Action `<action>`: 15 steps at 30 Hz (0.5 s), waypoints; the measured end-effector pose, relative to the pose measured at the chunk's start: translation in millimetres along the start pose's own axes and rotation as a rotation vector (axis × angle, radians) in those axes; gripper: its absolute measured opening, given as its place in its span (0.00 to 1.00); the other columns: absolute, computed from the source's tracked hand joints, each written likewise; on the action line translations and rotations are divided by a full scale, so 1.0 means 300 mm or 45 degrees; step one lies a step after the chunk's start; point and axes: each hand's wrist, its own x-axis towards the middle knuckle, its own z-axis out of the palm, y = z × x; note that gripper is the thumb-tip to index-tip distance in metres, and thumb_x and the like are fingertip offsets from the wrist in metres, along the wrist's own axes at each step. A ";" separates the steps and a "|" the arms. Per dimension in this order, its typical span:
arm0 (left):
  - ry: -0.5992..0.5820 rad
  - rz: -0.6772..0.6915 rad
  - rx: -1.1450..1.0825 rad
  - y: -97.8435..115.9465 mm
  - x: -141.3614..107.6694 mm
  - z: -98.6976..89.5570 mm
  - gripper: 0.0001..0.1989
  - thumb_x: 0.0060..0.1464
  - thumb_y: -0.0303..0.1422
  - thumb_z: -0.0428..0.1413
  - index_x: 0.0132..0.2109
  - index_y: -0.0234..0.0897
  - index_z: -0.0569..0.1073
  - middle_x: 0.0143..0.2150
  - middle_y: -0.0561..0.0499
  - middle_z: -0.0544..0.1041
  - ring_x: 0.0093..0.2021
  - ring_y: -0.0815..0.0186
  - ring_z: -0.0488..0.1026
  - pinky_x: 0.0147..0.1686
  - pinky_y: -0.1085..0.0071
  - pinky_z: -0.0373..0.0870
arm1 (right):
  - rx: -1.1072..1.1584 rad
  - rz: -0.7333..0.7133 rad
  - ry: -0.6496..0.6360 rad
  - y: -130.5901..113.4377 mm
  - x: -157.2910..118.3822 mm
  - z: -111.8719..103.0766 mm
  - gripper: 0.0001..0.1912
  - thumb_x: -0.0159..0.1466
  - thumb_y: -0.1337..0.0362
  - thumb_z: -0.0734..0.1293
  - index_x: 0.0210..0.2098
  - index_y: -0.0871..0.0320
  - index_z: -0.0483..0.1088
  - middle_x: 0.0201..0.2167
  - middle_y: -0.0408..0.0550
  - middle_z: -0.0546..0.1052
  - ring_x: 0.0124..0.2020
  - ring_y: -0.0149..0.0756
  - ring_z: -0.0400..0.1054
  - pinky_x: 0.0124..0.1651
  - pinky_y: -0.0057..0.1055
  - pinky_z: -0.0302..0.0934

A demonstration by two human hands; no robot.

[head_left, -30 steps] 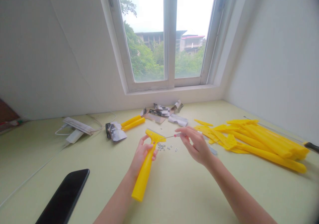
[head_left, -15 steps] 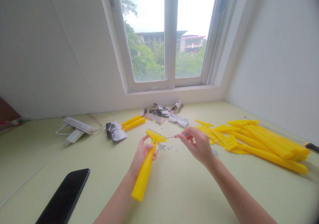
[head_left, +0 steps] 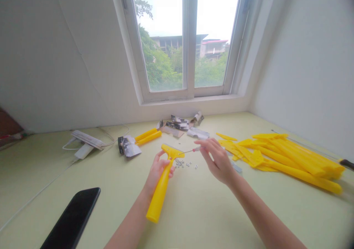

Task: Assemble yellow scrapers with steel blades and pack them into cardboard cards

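Note:
My left hand (head_left: 158, 170) is wrapped round the neck of a yellow scraper (head_left: 160, 193), its wide head up and its handle end toward me. In my right hand (head_left: 217, 156) is a thin screwdriver (head_left: 189, 151), held by its handle between the fingers. The screwdriver's tip meets the right part of the scraper head. Small metal nuts or screws (head_left: 179, 163) lie on the table just behind and right of the scraper's neck. Beneath my right hand a flat grey blade-like piece (head_left: 236, 167) shows partly.
Yellow scraper parts (head_left: 293, 156) are piled at the right, beside a long black-handled screwdriver (head_left: 347, 164). Two yellow handles (head_left: 148, 135) and torn packaging (head_left: 173, 128) lie at the back. A phone (head_left: 72, 219) and a power strip (head_left: 87, 139) are on the left.
The fingers of my right hand have shifted and loosened round the screwdriver handle, with the index finger now raised and more of the screwdriver showing. My left hand and the scraper have hardly moved.

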 end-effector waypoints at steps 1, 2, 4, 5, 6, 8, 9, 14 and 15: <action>0.004 0.005 -0.002 0.000 0.000 0.001 0.23 0.44 0.27 0.52 0.49 0.44 0.56 0.35 0.52 0.69 0.20 0.78 0.64 0.19 0.81 0.57 | 0.005 -0.006 0.000 -0.001 0.000 0.000 0.10 0.62 0.69 0.57 0.41 0.56 0.66 0.32 0.47 0.72 0.35 0.34 0.64 0.39 0.33 0.60; 0.009 0.007 -0.001 0.000 0.000 0.002 0.23 0.44 0.27 0.52 0.48 0.44 0.56 0.35 0.52 0.69 0.20 0.78 0.64 0.18 0.81 0.57 | 0.013 -0.008 0.001 0.000 -0.001 0.000 0.08 0.61 0.68 0.58 0.39 0.56 0.66 0.30 0.46 0.72 0.33 0.34 0.64 0.38 0.32 0.60; 0.015 0.012 0.007 0.001 0.000 0.005 0.23 0.44 0.27 0.52 0.48 0.43 0.57 0.34 0.52 0.68 0.20 0.78 0.64 0.18 0.81 0.57 | 0.027 0.005 0.009 0.002 -0.005 0.000 0.05 0.60 0.67 0.60 0.36 0.56 0.67 0.28 0.45 0.71 0.31 0.32 0.64 0.34 0.30 0.60; 0.017 0.015 0.012 0.002 -0.001 0.006 0.23 0.44 0.27 0.52 0.48 0.43 0.57 0.34 0.53 0.68 0.20 0.78 0.64 0.18 0.81 0.57 | 0.033 0.021 0.012 0.004 -0.006 0.000 0.04 0.60 0.67 0.60 0.35 0.57 0.67 0.27 0.45 0.71 0.30 0.32 0.64 0.33 0.29 0.60; 0.017 0.017 0.016 0.002 -0.001 0.007 0.22 0.44 0.27 0.52 0.48 0.43 0.57 0.34 0.53 0.68 0.20 0.78 0.64 0.18 0.81 0.57 | 0.035 0.039 0.015 0.006 -0.007 0.000 0.04 0.60 0.66 0.61 0.34 0.57 0.67 0.27 0.45 0.71 0.29 0.31 0.64 0.32 0.28 0.60; 0.013 0.022 0.024 0.003 -0.003 0.009 0.22 0.44 0.27 0.51 0.48 0.43 0.57 0.34 0.53 0.68 0.20 0.78 0.64 0.18 0.81 0.57 | 0.026 0.073 0.019 0.008 -0.008 0.000 0.04 0.60 0.65 0.61 0.32 0.57 0.67 0.26 0.45 0.70 0.28 0.31 0.64 0.29 0.27 0.60; 0.010 0.024 0.029 0.003 -0.004 0.010 0.22 0.44 0.27 0.51 0.48 0.43 0.57 0.35 0.52 0.68 0.20 0.78 0.64 0.18 0.81 0.57 | 0.013 0.088 0.027 0.008 -0.006 0.000 0.04 0.60 0.65 0.61 0.31 0.57 0.67 0.25 0.44 0.70 0.27 0.31 0.63 0.28 0.26 0.59; 0.005 0.005 0.045 0.000 -0.009 0.015 0.22 0.44 0.27 0.51 0.48 0.43 0.56 0.35 0.52 0.69 0.19 0.77 0.64 0.18 0.81 0.57 | -0.100 0.162 0.075 0.006 0.001 -0.002 0.08 0.59 0.61 0.63 0.25 0.58 0.67 0.20 0.43 0.68 0.24 0.30 0.61 0.27 0.27 0.57; 0.005 0.005 0.045 0.000 -0.010 0.016 0.22 0.44 0.27 0.51 0.48 0.43 0.56 0.35 0.52 0.69 0.19 0.77 0.64 0.18 0.81 0.57 | -0.115 0.170 0.075 0.006 0.001 -0.002 0.09 0.59 0.61 0.63 0.24 0.58 0.67 0.20 0.43 0.68 0.23 0.30 0.61 0.27 0.27 0.57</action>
